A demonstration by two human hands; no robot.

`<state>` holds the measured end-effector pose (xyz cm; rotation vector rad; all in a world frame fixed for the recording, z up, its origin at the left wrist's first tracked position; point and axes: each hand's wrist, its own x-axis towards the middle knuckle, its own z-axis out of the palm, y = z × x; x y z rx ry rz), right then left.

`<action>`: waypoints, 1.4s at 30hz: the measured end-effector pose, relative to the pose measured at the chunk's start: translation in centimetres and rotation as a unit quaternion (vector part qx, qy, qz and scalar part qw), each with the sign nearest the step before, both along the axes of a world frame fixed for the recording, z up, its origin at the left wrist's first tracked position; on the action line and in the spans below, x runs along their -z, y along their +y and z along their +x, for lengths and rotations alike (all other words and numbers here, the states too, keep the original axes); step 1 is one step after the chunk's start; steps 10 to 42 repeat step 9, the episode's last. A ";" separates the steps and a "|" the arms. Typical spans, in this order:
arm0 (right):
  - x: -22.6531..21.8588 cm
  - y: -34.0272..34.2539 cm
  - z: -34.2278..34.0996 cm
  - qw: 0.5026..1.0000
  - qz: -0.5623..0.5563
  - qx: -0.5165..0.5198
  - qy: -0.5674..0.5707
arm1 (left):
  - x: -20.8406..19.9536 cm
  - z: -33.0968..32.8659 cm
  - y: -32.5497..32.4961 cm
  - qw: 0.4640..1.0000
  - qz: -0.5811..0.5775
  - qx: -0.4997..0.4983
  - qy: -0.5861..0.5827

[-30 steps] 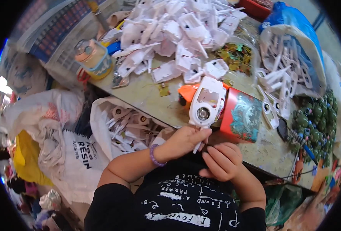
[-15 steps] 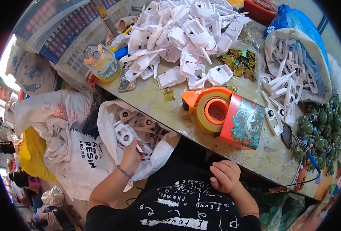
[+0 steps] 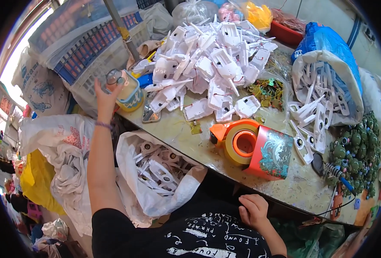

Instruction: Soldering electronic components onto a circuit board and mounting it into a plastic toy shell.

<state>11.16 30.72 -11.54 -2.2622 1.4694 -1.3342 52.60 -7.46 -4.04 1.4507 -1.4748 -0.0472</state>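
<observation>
My left hand (image 3: pixel 107 98) is stretched out at the table's far left corner, thumb and fingers apart beside the lid of a drink bottle (image 3: pixel 130 95) with a yellow and blue body. Whether the fingertips touch the lid is hard to see. In front of my shirt, by the table's near edge, my right hand (image 3: pixel 254 210) is loosely curled, with nothing visible in it. Below my left forearm an open white sack (image 3: pixel 190 182) holds white plastic parts (image 3: pixel 161 172) with dark round centres. A phone (image 3: pixel 151 111) lies beside the bottle.
White plastic housings (image 3: pixel 216 64) with red wires are heaped on the table (image 3: pixel 190 146). Nearby are green circuit boards (image 3: pixel 268 94), an orange tape dispenser (image 3: pixel 237 142), a red box (image 3: pixel 270 155), a soldering iron (image 3: pixel 343 180), dark green parts (image 3: pixel 358 142) and a blue-white sack (image 3: pixel 328 43).
My left hand has let go of a white part over the open sack and moved up and away to the bottle. My right hand has stayed near the table edge. The view has shifted slightly.
</observation>
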 end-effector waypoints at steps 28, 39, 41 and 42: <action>0.9 -0.2 -0.2 0.998 0.055 -0.002 -0.031 | 1.1 1.9 -3.6 0.970 0.029 0.164 0.175; 0.9 -0.2 -0.2 0.998 0.055 -0.002 -0.031 | 1.1 1.9 -3.6 0.970 0.029 0.164 0.175; 0.9 -0.2 -0.2 0.998 0.055 -0.002 -0.031 | 1.1 1.9 -3.6 0.970 0.029 0.164 0.175; 0.9 -0.2 -0.2 0.998 0.055 -0.002 -0.031 | 1.1 1.9 -3.6 0.970 0.029 0.164 0.175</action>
